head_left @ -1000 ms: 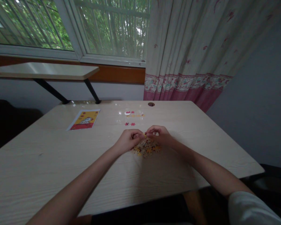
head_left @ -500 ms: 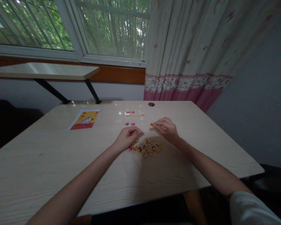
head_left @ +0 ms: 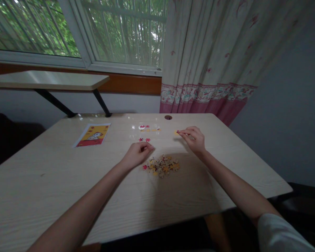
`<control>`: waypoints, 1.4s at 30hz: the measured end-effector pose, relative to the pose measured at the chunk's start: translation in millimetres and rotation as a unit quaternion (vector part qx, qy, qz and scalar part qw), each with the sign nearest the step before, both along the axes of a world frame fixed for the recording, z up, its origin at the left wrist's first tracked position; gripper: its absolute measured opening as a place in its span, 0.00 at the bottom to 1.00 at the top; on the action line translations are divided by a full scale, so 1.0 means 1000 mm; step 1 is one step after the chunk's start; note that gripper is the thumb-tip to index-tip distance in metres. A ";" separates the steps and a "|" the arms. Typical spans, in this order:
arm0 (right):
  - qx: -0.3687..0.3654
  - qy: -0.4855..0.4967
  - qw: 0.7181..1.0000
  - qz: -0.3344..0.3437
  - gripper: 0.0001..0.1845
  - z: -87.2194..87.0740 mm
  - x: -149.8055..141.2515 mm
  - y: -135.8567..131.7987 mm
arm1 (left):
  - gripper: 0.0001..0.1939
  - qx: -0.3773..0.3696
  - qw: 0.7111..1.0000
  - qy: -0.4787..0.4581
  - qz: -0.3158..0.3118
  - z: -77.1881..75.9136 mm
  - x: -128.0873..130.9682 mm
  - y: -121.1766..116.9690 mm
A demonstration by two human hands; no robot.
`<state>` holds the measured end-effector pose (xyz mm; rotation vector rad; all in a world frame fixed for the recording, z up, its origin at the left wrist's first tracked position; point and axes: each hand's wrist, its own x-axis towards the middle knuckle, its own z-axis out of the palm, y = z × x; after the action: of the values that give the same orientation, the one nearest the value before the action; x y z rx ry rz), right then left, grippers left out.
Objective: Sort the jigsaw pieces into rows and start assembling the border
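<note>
Dim room; daylight through window [head_left: 126, 35]; glare spots on tabletop [head_left: 115, 189]; small pieces soft.

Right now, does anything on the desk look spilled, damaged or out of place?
Nothing stands out as odd. The loose puzzle pieces sit together in a heap, and the picture sheet looks undamaged.

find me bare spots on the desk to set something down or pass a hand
The desk is bare left of the left forearm, right of the right forearm, and between the pile and the near edge. A narrower strip separates the picture from the red pieces. Crowded: the pile, and between left hand and red pieces.
</note>
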<state>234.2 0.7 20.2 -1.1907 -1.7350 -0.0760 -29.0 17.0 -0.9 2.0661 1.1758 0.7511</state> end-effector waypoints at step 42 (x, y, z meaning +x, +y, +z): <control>-0.238 -0.181 0.953 -0.042 0.11 -0.036 -0.019 0.106 | 0.16 -0.025 0.999 0.004 -0.023 0.004 0.003 -0.004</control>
<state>215.3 106.3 -15.8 -1.6845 -2.0949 0.0838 -25.8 13.5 2.9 2.0497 1.1377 0.6853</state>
